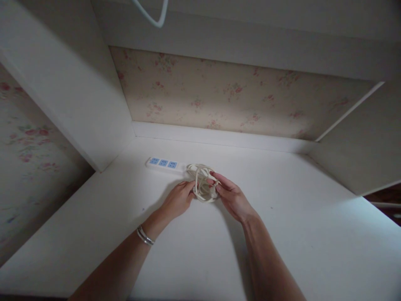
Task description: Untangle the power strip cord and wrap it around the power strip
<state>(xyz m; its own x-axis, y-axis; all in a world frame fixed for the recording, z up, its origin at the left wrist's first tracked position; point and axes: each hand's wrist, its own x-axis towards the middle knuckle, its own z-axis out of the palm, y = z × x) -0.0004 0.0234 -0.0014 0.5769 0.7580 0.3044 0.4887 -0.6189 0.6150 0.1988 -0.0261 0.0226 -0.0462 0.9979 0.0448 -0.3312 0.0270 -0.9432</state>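
A white power strip (163, 164) with blue sockets lies on the white desk (297, 217) near the back. Its cream cord (203, 184) is bundled in loops at the strip's right end. My left hand (177, 201), a silver bracelet on its wrist, pinches the left side of the bundle. My right hand (230, 196) grips the bundle's right side, fingers curled over the loops. Both hands rest low on the desk surface.
White side panels (78, 96) wall in the desk on the left and right, with floral wallpaper (219, 92) behind. A white overhead board (250, 42) runs above, and a white cord loop (153, 16) hangs at the top.
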